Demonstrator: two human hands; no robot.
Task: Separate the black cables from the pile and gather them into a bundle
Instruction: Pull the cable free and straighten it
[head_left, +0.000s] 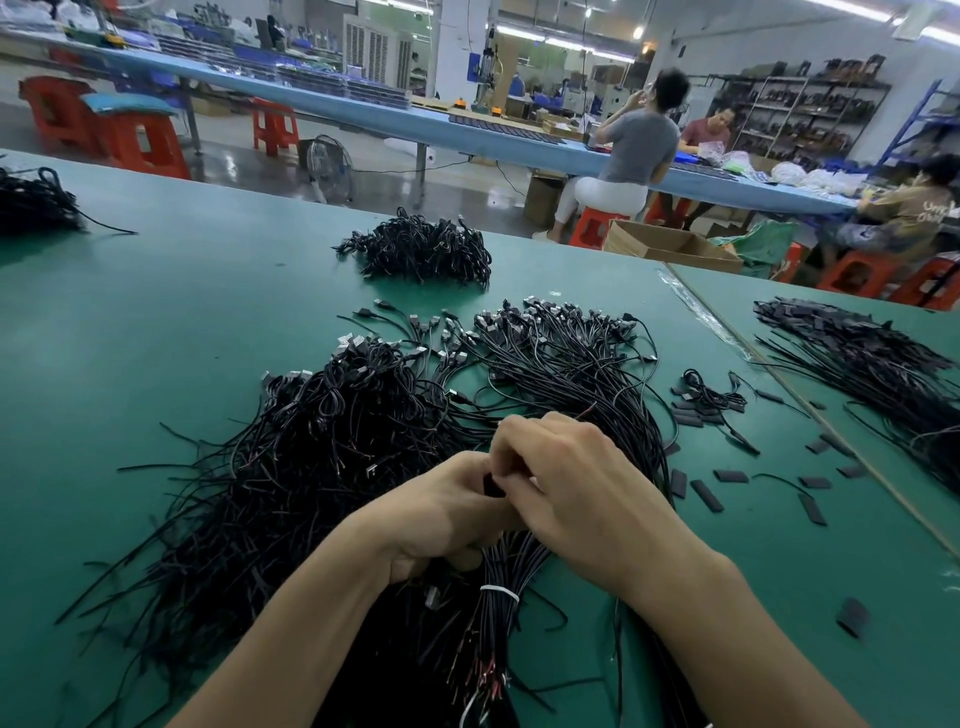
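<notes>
A big pile of black cables (322, 457) with USB plugs spreads over the green table (156, 322) in front of me. My left hand (441, 514) grips a bundle of black cables (498, 577), which is tied with a white band (500, 592) just below the hand. My right hand (566, 483) sits right beside the left, fingers curled and pinching cables at the top of that bundle. What lies between the fingers is mostly hidden. A fanned group of cables (561, 358) with plugs lies beyond the hands.
Another heap of black cables (421, 249) lies farther back, one (31, 202) at the far left, one (872, 364) at the right. Short black sleeve pieces (727, 478) are scattered to the right. People sit at a blue bench (467, 130) behind.
</notes>
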